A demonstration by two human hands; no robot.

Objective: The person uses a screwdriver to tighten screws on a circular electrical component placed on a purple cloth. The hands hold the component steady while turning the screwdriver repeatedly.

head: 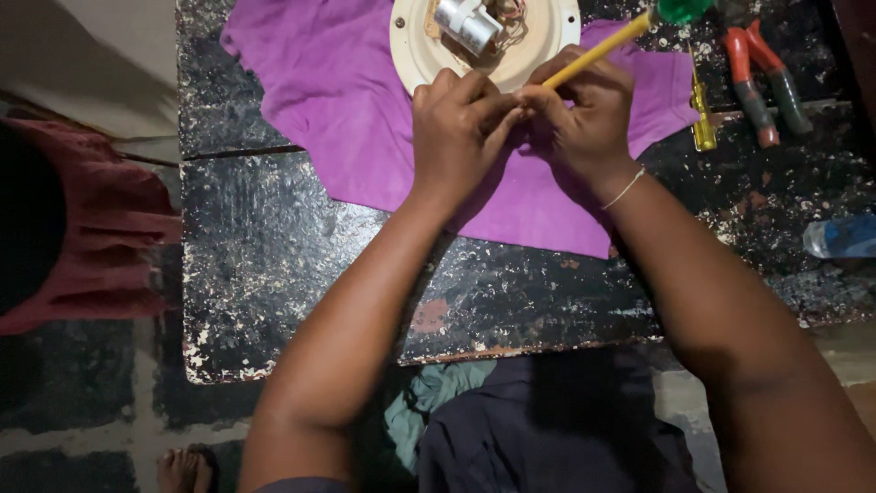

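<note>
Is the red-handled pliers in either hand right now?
No, the pliers lie on the table while the right hand grips a yellow screwdriver.

I see my left hand (459,123) touching my right hand (584,114) over a cloth (356,110) on the worktop (274,265); a round plate (415,46) lies just beyond them, pliers (762,82) right of my right hand

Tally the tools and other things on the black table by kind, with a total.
Screwdrivers: 2, one with a yellow shaft in the right hand, one small yellow one
Pliers: 1
Purple cloth: 1
Round cream plate: 1
Metal cylinder: 1
Plastic bottle: 1
Total: 7
</note>
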